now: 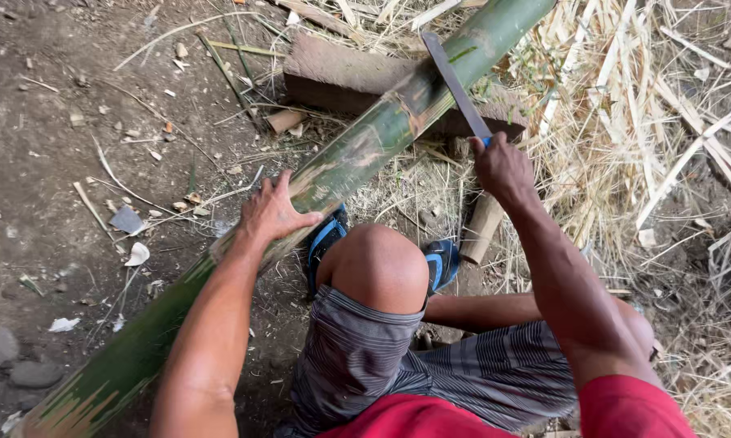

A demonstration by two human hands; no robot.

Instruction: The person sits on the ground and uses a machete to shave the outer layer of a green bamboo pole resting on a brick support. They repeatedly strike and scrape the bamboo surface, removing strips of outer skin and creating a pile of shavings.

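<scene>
left hand (274, 212): flat on the bamboo, palm down, fingers spread, pressing on the stalk rather than gripping it; sits left of centre in the frame.
right hand (503, 169): clenched round the blue handle of the machete, right of centre, wrist bent toward the top of the frame.
machete (454, 83): long dull blade running from the fist up and left, its far part lying across the bamboo near the top centre; whether the edge bites in, i cannot tell.
bamboo (357, 154): thick green stalk slanting from the lower left corner to the top right, bark scraped pale in patches; its upper part rests on the log.
log (333, 77): brown squared block under the bamboo, top centre, lying crosswise to it.
knee (379, 264): bare, bent, at the centre just below the bamboo, between the two arms.
sandals (325, 239): blue and black, one just beside the bamboo under the left hand, the other to the right of the knee.
shorts (398, 365): grey striped, bottom centre.
shirt (625, 410): red, along the bottom edge.
short stick (483, 227): a pale cut piece on the ground below the right hand.
strips (649, 105): dry pale split bamboo and straw heaped over the right side.
ground (49, 122): dark earth on the left, strewn with chips, twigs and a few stones at the lower left.
</scene>
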